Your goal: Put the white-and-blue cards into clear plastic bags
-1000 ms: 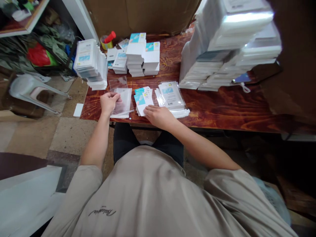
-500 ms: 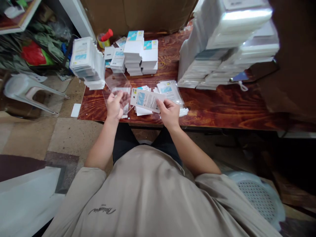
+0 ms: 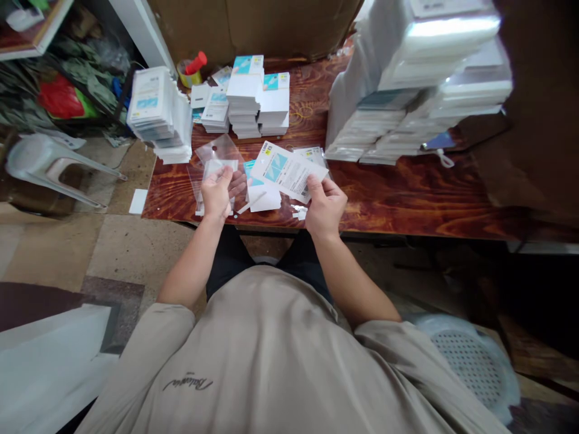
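Note:
My right hand (image 3: 326, 205) pinches a white printed card (image 3: 289, 172) by its lower right corner, thumb on top. The card is tilted, showing a blue picture, a yellow mark and fine print. My left hand (image 3: 218, 191) has thumb and fingers curled together at a clear plastic bag (image 3: 217, 146) with a round hole near its top; the exact grip is partly hidden. Between the hands, some white and blue cards (image 3: 266, 200) lie on the table, with a narrow pale strip (image 3: 251, 203) across them. Behind the held card are bagged cards (image 3: 314, 155), partly covered.
On the brown wooden table (image 3: 384, 199), a stack of bagged cards (image 3: 149, 102) stands left and card stacks (image 3: 245, 90) stand behind. Tall piles of clear-bagged cards (image 3: 375, 114) rise at right. A yellow tub (image 3: 190, 75) with a red top sits at the back.
The right hand has moved right and toward me; the card has turned to show more of its face. The left hand has shifted slightly right, its fingers still curled by the bag.

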A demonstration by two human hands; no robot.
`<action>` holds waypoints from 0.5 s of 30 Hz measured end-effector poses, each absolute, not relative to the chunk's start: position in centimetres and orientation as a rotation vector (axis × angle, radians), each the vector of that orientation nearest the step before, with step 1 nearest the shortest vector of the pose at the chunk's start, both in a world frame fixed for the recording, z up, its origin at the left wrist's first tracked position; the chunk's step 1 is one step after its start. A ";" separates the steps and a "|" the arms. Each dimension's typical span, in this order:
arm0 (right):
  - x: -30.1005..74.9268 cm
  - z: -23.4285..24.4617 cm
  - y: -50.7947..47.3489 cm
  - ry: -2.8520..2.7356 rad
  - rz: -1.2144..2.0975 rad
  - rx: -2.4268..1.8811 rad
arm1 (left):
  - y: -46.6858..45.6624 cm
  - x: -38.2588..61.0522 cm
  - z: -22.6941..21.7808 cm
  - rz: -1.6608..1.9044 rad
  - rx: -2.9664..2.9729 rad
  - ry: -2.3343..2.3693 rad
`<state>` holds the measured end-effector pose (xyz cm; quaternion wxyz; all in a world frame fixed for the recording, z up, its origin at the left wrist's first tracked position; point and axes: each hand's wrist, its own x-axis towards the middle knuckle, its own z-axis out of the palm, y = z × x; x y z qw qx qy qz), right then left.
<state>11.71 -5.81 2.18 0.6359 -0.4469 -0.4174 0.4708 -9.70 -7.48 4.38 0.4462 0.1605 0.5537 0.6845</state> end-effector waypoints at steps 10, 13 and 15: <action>15.0 3.3 -8.4 -1.212 1.341 -1.133 | -7.2 -9.7 4.3 1.747 0.334 1.342; 14.3 3.1 -8.9 -1.254 1.318 -1.155 | -7.3 -8.8 4.5 1.735 0.323 1.339; 13.1 2.6 -9.0 -1.215 1.190 -1.154 | -7.4 -8.0 4.4 1.751 0.314 1.314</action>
